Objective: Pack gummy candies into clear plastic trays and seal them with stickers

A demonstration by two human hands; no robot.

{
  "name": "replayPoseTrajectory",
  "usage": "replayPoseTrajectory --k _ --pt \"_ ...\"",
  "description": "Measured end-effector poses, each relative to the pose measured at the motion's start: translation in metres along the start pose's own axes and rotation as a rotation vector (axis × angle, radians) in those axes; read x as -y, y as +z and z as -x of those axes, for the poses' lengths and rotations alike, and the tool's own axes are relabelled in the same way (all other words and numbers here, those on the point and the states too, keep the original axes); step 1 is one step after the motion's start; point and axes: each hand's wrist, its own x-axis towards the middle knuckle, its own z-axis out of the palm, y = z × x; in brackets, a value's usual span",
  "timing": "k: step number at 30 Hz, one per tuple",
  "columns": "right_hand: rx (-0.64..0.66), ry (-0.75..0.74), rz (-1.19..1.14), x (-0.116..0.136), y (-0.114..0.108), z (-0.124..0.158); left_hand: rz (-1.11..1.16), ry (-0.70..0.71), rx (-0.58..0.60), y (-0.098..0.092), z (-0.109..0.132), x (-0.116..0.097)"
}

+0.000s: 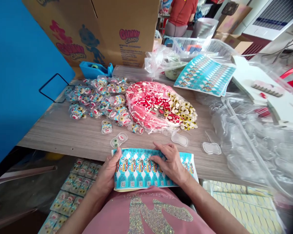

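Observation:
My left hand (108, 172) grips the left end of a sheet of blue stickers (139, 184), thumb on top and fingers underneath. The sheet lies across my lap at the table's front edge. On its upper right part rests my right hand (171, 161), thumb and index finger apart, touching the printed stickers. Just beyond the sheet lies an open clear plastic candy pack (119, 139), with a red-and-white candy in one half and green eyeball-like candies in the other. Clear blister shells, one nearer (180, 139) and one farther right (211, 148), lie on the table.
A pile of labelled candy packs (100, 97) sits left of an open bag of red and eyeball candies (151, 107). Behind are a blue tape dispenser (96, 69), a large carton (107, 29) and more sticker sheets (205, 74). Clear shells fill a plastic bin (249, 146) at right.

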Motion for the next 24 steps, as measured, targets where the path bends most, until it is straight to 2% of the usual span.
replayPoseTrajectory --k 3,5,9,15,21,24 --pt "0.103 0.057 -0.091 0.002 0.001 -0.007 -0.196 0.109 0.004 -0.009 0.0 0.0" --pt "0.121 0.063 -0.133 0.003 0.001 -0.011 -0.262 0.152 0.03 -0.014 -0.002 -0.001" --pt "0.073 -0.003 -0.071 0.003 0.002 -0.011 -0.282 0.096 0.094 -0.018 -0.004 -0.004" --pt "-0.021 -0.257 0.246 0.003 0.008 -0.004 -0.27 0.11 0.016 -0.01 -0.004 -0.002" --pt "-0.028 -0.325 0.249 -0.003 0.007 0.004 -0.265 0.139 0.009 -0.012 -0.008 0.004" --pt "-0.022 -0.265 0.162 -0.008 0.005 0.005 -0.25 0.153 0.011 -0.013 -0.01 0.005"
